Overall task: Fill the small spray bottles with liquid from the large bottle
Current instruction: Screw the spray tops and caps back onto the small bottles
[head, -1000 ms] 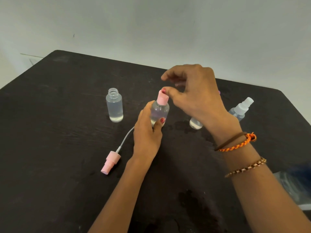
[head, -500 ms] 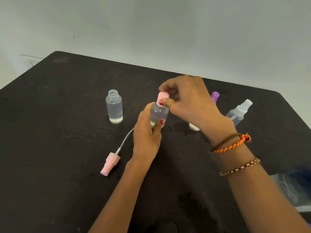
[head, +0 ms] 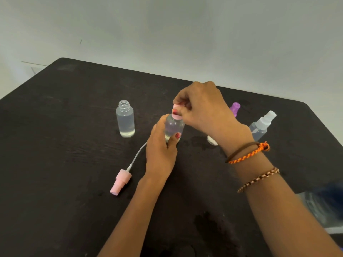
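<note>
My left hand grips the body of a small spray bottle standing upright on the tabletop, fingers curled round its lower half. My right hand is above it, fingers pinching the pink spray cap that sits on the bottle neck. The cap appears seated; whether it is fully tightened cannot be told from this view.

Status of the task, judged from the layout:

1. The gripped bottle contains clear liquid and carries its cap. Judged filled, closure in progress.
2. A second small bottle stands to the left, well apart from my hands, uncapped and holding clear liquid. Its likely closure, a loose pink sprayer with dip tube, lies flat on the tabletop near my left wrist. Judged filled, capping outstanding.
3. A bottle with a white sprayer stands to the right, capped and holding liquid. Judged complete.
4. A purple sprayer top shows behind my right hand; its bottle is mostly hidden, so its fill state cannot be told.

The large source bottle cannot be identified with confidence; a blurred clear object lies at the right edge.
</note>
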